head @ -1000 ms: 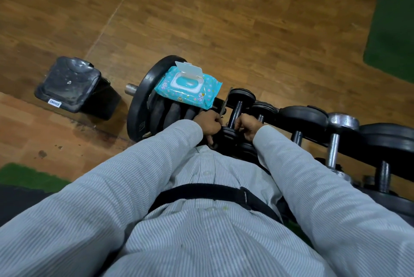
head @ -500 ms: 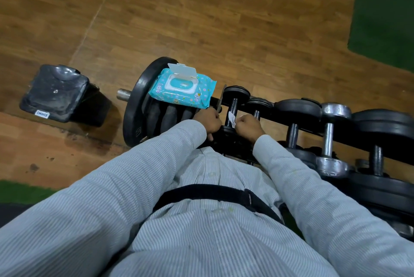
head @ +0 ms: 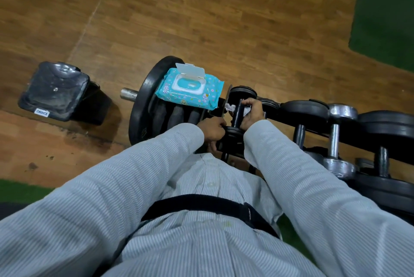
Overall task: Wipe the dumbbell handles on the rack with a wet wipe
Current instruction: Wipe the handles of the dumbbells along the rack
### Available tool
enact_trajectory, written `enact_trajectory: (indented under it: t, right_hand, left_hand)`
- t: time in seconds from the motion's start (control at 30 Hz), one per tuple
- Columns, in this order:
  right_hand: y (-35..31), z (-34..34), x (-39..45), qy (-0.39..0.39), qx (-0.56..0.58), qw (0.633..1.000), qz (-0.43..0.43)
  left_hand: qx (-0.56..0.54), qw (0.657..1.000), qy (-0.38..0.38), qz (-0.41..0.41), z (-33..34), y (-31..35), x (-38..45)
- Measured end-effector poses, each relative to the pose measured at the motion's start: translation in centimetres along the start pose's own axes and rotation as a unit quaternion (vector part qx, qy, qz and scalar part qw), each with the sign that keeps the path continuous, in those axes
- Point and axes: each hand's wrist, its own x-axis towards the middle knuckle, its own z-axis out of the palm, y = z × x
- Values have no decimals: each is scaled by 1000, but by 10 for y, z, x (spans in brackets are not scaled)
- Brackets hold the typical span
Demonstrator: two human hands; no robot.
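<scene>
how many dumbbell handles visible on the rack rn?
4: one black handle in the right hand with the wet wipe, another black handle, a chrome handle, a dark handle. More may be hidden.

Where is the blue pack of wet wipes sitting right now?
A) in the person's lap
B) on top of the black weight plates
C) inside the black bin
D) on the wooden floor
B: the blue plastic pack of wet wipes, its white flip lid open, rests on the top edges of the upright black round weight plates at the left end of the dumbbell rack, not on the floor or in the bin.
</scene>
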Motion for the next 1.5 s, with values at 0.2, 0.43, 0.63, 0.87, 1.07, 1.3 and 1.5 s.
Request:
enact_trajectory:
  t: [0.2,0.43,0.63,0.87,1.07,1.3,1.5]
  right_hand:
    - [19,-19,14,115,-372,920,-31]
    - [27,-7,-73,61,-602,777,-175]
    - [33,-1,-96,69,-708,675,-198]
    - [44,-17,-107,137,-714,652,-217]
    - [40,-37,-104,162,-787,563,-195]
    - [19,-84,-96,99,-732,656,-157]
    - [-25,-89,-82,46,-618,784,-17]
  left_hand:
    - [3,1000,12,5,-2,6,1]
    - [-30,999,-19,-10,-10,0,14]
    - [-13,1000,-7,27,-7,-4,7]
    - [71,988,98,95,18,-1,8]
    - [97,971,168,141,41,18,17]
    - [132,967,186,117,46,47,31]
    - [147,969,183,72,52,60,35]
